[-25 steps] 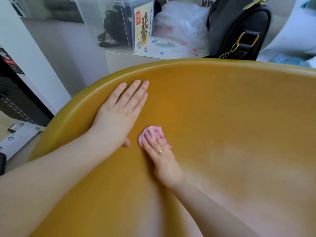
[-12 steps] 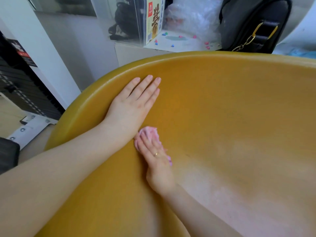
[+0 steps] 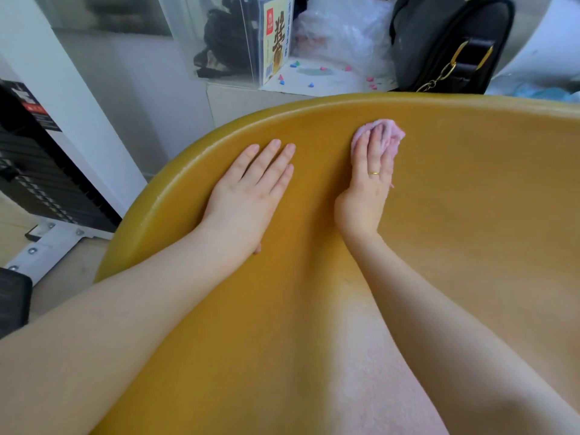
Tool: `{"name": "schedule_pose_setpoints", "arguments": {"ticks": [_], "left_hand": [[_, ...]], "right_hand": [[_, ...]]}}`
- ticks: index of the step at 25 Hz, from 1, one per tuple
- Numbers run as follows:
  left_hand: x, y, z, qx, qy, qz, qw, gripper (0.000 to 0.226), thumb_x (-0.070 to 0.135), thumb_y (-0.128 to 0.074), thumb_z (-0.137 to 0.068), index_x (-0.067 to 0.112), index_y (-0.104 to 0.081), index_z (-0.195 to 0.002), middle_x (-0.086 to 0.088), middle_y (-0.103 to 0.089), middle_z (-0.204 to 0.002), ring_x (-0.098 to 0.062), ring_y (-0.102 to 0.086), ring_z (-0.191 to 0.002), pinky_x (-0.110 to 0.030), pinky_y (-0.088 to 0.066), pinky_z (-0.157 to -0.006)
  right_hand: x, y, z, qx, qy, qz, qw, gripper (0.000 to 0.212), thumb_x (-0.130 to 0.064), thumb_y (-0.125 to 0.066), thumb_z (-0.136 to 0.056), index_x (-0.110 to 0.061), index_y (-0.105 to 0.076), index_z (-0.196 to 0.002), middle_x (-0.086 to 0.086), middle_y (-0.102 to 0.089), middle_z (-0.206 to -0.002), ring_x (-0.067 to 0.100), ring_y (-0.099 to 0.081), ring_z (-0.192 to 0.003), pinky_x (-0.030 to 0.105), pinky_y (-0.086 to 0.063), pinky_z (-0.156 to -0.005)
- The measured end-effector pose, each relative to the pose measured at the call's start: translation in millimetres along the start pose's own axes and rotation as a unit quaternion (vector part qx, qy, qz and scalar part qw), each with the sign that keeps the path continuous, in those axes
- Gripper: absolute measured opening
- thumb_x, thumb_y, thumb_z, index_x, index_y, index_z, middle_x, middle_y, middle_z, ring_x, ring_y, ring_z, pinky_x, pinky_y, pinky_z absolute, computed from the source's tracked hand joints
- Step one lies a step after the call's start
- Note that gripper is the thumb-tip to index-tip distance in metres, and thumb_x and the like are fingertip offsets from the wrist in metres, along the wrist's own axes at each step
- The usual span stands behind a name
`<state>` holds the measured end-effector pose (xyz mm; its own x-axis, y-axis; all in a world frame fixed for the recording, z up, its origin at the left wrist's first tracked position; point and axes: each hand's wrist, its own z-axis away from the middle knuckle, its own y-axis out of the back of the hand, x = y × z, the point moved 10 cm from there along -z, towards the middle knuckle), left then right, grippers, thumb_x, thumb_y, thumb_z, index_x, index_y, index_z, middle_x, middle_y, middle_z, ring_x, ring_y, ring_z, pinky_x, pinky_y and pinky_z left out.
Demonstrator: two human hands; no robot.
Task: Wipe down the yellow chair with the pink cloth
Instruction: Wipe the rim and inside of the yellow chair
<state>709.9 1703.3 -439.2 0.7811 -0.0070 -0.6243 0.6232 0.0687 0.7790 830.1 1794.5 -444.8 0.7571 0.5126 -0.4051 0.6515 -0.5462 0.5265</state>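
Both of your hands lie on the inner face of the yellow chair. Your right hand presses the pink cloth flat against the shell, high up and just below the curved top rim. The cloth sits bunched under your fingertips: it pokes out beyond them toward the rim and to their right, and a small pink scrap shows at the right edge of the hand beside the ringed finger. Your right fingers lie stretched out and close together on top of the cloth, pinning it to the chair rather than curled round it. Your left hand rests palm down on the chair near its left rim, well apart from the cloth, fingers straight and nearly together, holding nothing.

Most of the cloth is hidden under your right hand, so its full size and how it is folded cannot be told. Your right thumb is out of sight, and only the tip of the left thumb shows below the palm. The chair runs off the frame on the right and at the bottom, and your forearms cover its lower part. Behind the rim stand a black bag, cut off at the top, a clear box and a crumpled plastic bag.
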Motion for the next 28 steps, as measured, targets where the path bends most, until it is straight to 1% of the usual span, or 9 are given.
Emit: {"name": "schedule_pose_setpoints", "arguments": {"ticks": [5, 8, 10, 14, 16, 18, 20, 23, 28], "left_hand": [[3, 4, 4, 0.000, 0.007, -0.007, 1.000, 0.124, 0.051, -0.069, -0.070, 0.004, 0.017, -0.146, -0.014, 0.027, -0.153, -0.030, 0.019, -0.144, -0.041, 0.013, -0.115], [3, 5, 5, -0.005, -0.002, 0.000, 1.000, 0.116, 0.047, -0.066, -0.077, 0.004, 0.017, -0.146, -0.014, 0.027, -0.153, -0.030, 0.018, -0.144, -0.042, 0.013, -0.115], [7, 6, 7, 0.000, -0.005, 0.015, 1.000, 0.097, 0.037, -0.055, -0.088, 0.003, 0.015, -0.146, -0.014, 0.028, -0.153, -0.030, 0.019, -0.144, -0.041, 0.012, -0.116], [13, 21, 0, 0.033, -0.022, 0.044, 0.998, 0.079, 0.023, -0.041, -0.096, 0.000, 0.016, -0.145, -0.014, 0.028, -0.153, -0.027, 0.017, -0.145, -0.037, 0.009, -0.117], [14, 29, -16, 0.037, -0.002, 0.047, 0.998, 0.089, 0.027, -0.047, -0.093, -0.002, 0.019, -0.144, -0.016, 0.027, -0.153, -0.027, 0.017, -0.144, -0.037, 0.008, -0.117], [18, 33, -33, 0.041, 0.033, 0.017, 0.998, 0.119, 0.044, -0.065, -0.078, -0.005, 0.023, -0.141, -0.018, 0.027, -0.152, -0.029, 0.018, -0.144, -0.038, 0.010, -0.116], [28, 32, -46, 0.046, 0.052, 0.006, 0.998, 0.141, 0.059, -0.073, -0.062, -0.006, 0.025, -0.140, -0.019, 0.026, -0.152, -0.031, 0.019, -0.144, -0.039, 0.013, -0.114], [44, 31, -57, 0.072, 0.065, 0.051, 0.994, 0.145, 0.061, -0.074, -0.057, -0.006, 0.026, -0.139, -0.020, 0.024, -0.153, -0.032, 0.018, -0.143, -0.039, 0.019, -0.107], [59, 29, -71, 0.097, 0.075, 0.062, 0.991, 0.144, 0.058, -0.073, -0.058, -0.009, 0.029, -0.135, -0.022, 0.025, -0.152, -0.034, 0.019, -0.142, -0.039, 0.020, -0.104]], "right_hand": [[-45, -20, 25, -0.103, 0.244, -0.012, 0.964, 0.053, 0.000, -0.030, -0.082, -0.001, -0.043, -0.133, 0.022, -0.043, -0.140, 0.038, -0.037, -0.131, 0.043, -0.025, -0.109], [-2, 5, -11, -0.073, 0.180, 0.061, 0.979, 0.062, 0.004, -0.037, -0.074, -0.008, -0.042, -0.135, 0.015, -0.042, -0.143, 0.037, -0.035, -0.133, 0.042, -0.023, -0.110], [34, 27, -34, -0.049, 0.101, 0.083, 0.990, 0.072, 0.011, -0.040, -0.068, -0.007, -0.039, -0.137, 0.014, -0.038, -0.146, 0.039, -0.029, -0.135, 0.046, -0.021, -0.110], [45, 41, -45, 0.037, -0.018, 0.058, 0.997, 0.077, 0.013, -0.034, -0.060, 0.001, -0.038, -0.136, 0.024, -0.036, -0.144, 0.047, -0.027, -0.133, 0.049, -0.019, -0.110], [9, 14, -29, -0.004, 0.012, -0.003, 1.000, 0.073, 0.007, -0.025, -0.064, 0.003, -0.035, -0.136, 0.028, -0.032, -0.144, 0.048, -0.024, -0.134, 0.050, -0.016, -0.111], [-26, -11, -6, -0.089, 0.103, -0.042, 0.990, 0.064, 0.001, -0.023, -0.074, 0.002, -0.033, -0.137, 0.028, -0.030, -0.145, 0.045, -0.023, -0.135, 0.047, -0.011, -0.113], [-22, -10, -4, -0.116, 0.193, -0.026, 0.974, 0.054, -0.002, -0.029, -0.083, 0.002, -0.037, -0.136, 0.027, -0.035, -0.143, 0.043, -0.029, -0.134, 0.039, -0.010, -0.114], [30, 21, -27, -0.076, 0.231, 0.092, 0.966, 0.057, -0.001, -0.036, -0.076, -0.006, -0.042, -0.133, 0.017, -0.045, -0.140, 0.037, -0.040, -0.129, 0.037, -0.016, -0.109], [92, 71, -49, 0.067, 0.105, 0.138, 0.982, 0.066, 0.011, -0.036, -0.066, -0.002, -0.046, -0.130, 0.020, -0.048, -0.136, 0.041, -0.041, -0.127, 0.041, -0.020, -0.109]]}}
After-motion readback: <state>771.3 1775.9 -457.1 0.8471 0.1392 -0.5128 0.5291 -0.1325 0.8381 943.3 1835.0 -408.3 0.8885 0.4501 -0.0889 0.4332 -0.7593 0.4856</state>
